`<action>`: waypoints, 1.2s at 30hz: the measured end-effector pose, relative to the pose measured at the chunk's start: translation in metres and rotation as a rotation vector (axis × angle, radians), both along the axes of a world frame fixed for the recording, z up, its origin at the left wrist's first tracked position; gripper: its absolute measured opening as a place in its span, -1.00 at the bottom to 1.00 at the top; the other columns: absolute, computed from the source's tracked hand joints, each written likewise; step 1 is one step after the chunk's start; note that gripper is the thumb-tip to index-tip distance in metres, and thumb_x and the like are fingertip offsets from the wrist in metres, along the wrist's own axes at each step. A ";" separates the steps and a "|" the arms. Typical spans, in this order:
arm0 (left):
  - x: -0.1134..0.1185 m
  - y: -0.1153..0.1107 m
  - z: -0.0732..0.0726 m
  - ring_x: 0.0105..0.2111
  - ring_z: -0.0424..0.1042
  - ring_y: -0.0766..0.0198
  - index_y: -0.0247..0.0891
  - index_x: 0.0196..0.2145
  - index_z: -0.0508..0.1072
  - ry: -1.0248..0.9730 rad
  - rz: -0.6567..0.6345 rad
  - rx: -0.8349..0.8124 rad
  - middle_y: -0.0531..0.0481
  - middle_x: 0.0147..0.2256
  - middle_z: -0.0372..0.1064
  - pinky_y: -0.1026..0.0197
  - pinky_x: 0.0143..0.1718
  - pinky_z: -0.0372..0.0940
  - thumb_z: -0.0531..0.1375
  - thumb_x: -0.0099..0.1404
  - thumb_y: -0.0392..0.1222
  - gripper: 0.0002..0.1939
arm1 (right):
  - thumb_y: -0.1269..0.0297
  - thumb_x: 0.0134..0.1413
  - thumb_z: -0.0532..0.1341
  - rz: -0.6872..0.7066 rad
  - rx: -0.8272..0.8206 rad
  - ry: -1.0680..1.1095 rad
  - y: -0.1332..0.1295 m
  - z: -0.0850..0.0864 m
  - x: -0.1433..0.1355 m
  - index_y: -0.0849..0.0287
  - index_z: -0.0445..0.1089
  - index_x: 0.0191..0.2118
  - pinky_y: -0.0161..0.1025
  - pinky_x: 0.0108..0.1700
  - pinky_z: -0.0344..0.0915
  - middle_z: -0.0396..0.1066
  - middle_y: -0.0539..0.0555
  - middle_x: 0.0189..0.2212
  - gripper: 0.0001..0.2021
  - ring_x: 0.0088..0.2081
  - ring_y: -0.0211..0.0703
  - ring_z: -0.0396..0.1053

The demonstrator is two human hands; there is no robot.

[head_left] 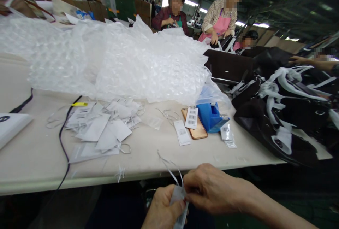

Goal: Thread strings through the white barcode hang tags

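Just in front of the table edge, my left hand [163, 207] is closed around a hang tag [178, 194] that looks wrapped in a clear sleeve. A pale string loop [172, 172] rises from its top and reaches over the table edge. My right hand [205, 190] is closed, its fingertips pinching at the tag's upper right side; whether they grip the sleeve or the string is hidden. Beyond my hands lie two barcode tags [182, 133], one partly on a gold phone [200, 133]. A blue tape dispenser [211, 116] stands beside the phone.
A heap of white tags [102, 126] with strings lies on the table [148, 158] at left, near a black cord [62, 140]. Bubble wrap [127, 63] spans the back. Dark bags [265, 123] with white-wrapped straps fill the right. Several co-workers stand or sit beyond.
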State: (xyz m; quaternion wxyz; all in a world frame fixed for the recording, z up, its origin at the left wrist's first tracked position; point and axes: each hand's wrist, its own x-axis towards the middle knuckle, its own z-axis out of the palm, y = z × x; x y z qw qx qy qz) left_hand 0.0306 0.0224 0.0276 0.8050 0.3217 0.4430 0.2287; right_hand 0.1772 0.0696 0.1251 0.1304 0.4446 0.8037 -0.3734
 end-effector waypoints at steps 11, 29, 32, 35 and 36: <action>-0.001 -0.003 -0.003 -0.67 0.17 0.40 -0.32 -0.52 0.33 -0.001 -0.001 0.028 0.09 -0.65 0.22 0.30 -0.61 0.06 0.26 -0.16 0.19 -0.52 | 0.34 -0.08 0.07 -0.053 0.114 -0.132 -0.005 -0.007 -0.010 0.19 0.33 -0.53 -0.37 -0.52 -0.01 0.43 0.06 -0.58 -0.86 -0.52 -0.23 0.32; 0.003 -0.008 -0.008 -0.70 0.21 0.42 -0.34 -0.54 0.34 -0.055 0.008 -0.049 0.08 -0.69 0.24 0.35 -0.66 0.06 0.26 -0.18 0.28 -0.44 | 0.36 -0.08 0.07 0.010 0.080 -0.177 -0.006 0.001 -0.007 0.20 0.37 -0.50 -0.31 -0.53 -0.03 0.47 0.12 -0.55 -0.85 -0.51 -0.14 0.38; 0.004 -0.008 -0.009 -0.71 0.20 0.42 -0.33 -0.56 0.31 -0.013 0.001 -0.021 0.09 -0.69 0.22 0.35 -0.67 0.04 0.23 -0.20 0.33 -0.42 | 0.40 -0.05 0.03 0.061 0.104 -0.218 -0.010 0.004 -0.008 0.23 0.36 -0.46 -0.28 -0.52 0.01 0.46 0.14 -0.52 -0.83 -0.50 -0.11 0.39; 0.004 -0.008 -0.011 -0.70 0.19 0.41 -0.32 -0.57 0.30 0.012 -0.008 0.003 0.08 -0.68 0.22 0.34 -0.67 0.04 0.22 -0.19 0.35 -0.41 | 0.51 -0.10 0.00 0.087 0.165 -0.246 -0.018 0.002 -0.008 0.25 0.34 -0.39 -0.24 -0.44 0.10 0.44 0.17 -0.44 -0.80 -0.41 -0.07 0.39; 0.004 -0.008 -0.011 -0.70 0.19 0.40 -0.32 -0.57 0.30 0.013 -0.011 0.009 0.08 -0.68 0.22 0.34 -0.66 0.04 0.21 -0.19 0.35 -0.41 | 0.54 -0.12 -0.01 0.099 0.188 -0.243 -0.021 0.001 -0.008 0.25 0.34 -0.37 -0.23 -0.40 0.13 0.43 0.17 -0.42 -0.78 -0.38 -0.05 0.39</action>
